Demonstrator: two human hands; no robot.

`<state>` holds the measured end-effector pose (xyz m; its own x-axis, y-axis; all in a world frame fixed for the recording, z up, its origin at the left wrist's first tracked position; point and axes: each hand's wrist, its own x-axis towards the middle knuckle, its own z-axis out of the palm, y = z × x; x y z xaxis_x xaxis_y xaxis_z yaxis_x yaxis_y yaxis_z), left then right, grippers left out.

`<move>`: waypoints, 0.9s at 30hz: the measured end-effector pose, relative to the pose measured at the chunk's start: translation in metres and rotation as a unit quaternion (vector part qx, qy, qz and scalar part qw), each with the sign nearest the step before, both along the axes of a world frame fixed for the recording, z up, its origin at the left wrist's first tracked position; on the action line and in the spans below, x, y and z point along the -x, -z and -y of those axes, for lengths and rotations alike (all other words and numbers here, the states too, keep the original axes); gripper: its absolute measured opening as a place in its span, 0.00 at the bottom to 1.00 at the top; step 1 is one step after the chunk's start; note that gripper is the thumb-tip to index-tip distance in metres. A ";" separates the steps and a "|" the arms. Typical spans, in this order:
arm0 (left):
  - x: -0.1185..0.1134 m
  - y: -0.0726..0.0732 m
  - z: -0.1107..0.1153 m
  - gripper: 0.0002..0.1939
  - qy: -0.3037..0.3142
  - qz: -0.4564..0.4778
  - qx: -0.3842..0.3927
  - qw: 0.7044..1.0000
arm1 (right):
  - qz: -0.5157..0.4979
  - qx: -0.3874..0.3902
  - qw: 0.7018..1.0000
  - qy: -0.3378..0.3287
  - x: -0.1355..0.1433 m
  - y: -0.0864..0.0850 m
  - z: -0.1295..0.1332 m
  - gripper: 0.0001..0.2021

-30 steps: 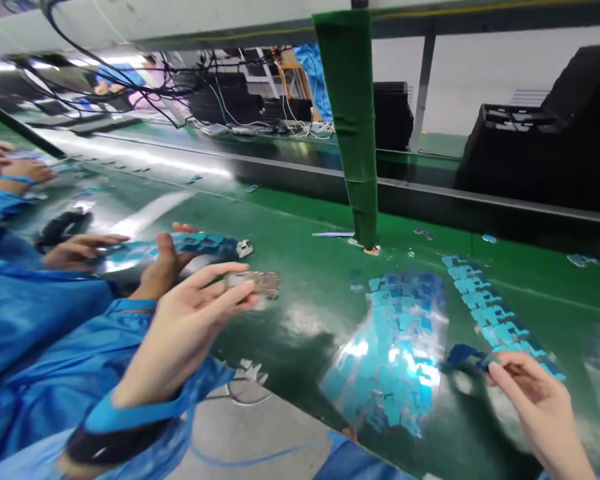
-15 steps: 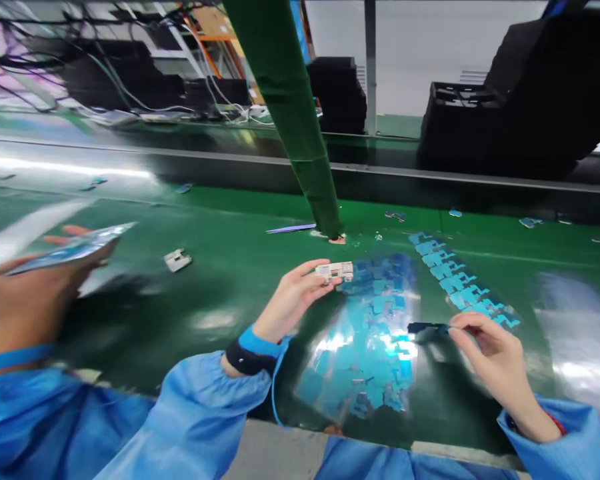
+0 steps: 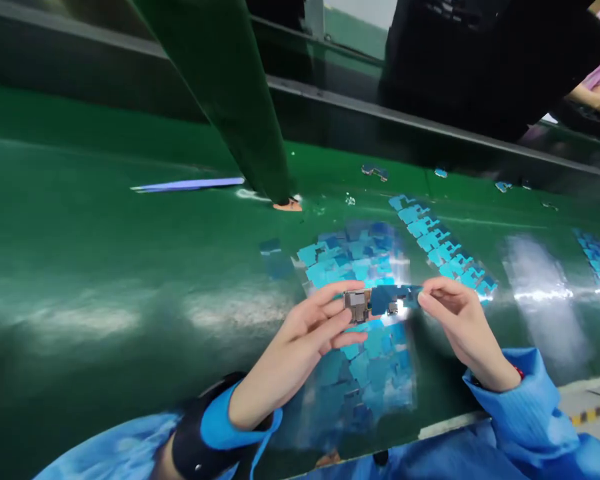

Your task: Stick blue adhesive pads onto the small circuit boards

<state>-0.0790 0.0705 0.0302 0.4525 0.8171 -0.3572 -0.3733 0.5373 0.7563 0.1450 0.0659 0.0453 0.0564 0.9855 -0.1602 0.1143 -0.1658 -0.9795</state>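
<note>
Between the thumb and fingers of my left hand (image 3: 300, 337) is a small circuit board (image 3: 355, 307) with silver metal shields. My right hand (image 3: 460, 317) pinches the right end of a dark blue film piece (image 3: 384, 300). The film's left part lies against or just over the board's right side; whether it is stuck down I cannot tell. Both hands are above a clear sheet (image 3: 413, 393) on the green bench, covered with overlapping blue film pieces (image 3: 380, 367).
A slanted green post (image 3: 250, 113) rises behind the hands, with purple tweezers (image 3: 195, 184) left of its foot. A strip of blue film pieces (image 3: 445, 250) lies to the right. Small boards (image 3: 375, 173) line the back. Another person's arm (image 3: 597, 100) shows at top right.
My hands have come together, bringing the blue film from my right side to the board in my left. The view has tilted down and right; the co-worker's hand at left is out of sight.
</note>
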 end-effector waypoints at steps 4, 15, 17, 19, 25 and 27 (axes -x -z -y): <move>-0.001 0.001 0.004 0.13 0.001 -0.006 0.013 1.000 | -0.006 0.016 1.000 -0.012 0.005 -0.001 0.000 0.05; -0.006 0.000 0.010 0.20 -0.003 0.049 0.011 0.999 | 0.005 -0.014 1.000 -0.018 0.011 -0.004 0.002 0.03; -0.006 -0.002 0.013 0.21 -0.011 0.040 0.007 0.999 | 0.014 -0.019 1.000 -0.014 0.012 -0.006 0.002 0.03; -0.007 -0.006 0.015 0.20 -0.027 0.016 0.012 0.999 | 0.028 -0.024 0.999 -0.011 0.013 -0.007 0.003 0.03; -0.011 -0.017 0.017 0.17 -0.053 -0.019 0.034 0.998 | 0.058 -0.027 0.998 -0.017 0.015 -0.010 0.004 0.03; -0.012 -0.019 0.016 0.18 -0.043 -0.025 0.042 0.998 | 0.071 -0.027 0.997 -0.017 0.015 -0.011 0.004 0.05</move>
<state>-0.0674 0.0540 0.0489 0.3621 0.8184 -0.4463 -0.3837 0.5672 0.7287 0.1298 0.0624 0.0567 0.0414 0.9941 -0.0997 0.2566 -0.1071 -0.9606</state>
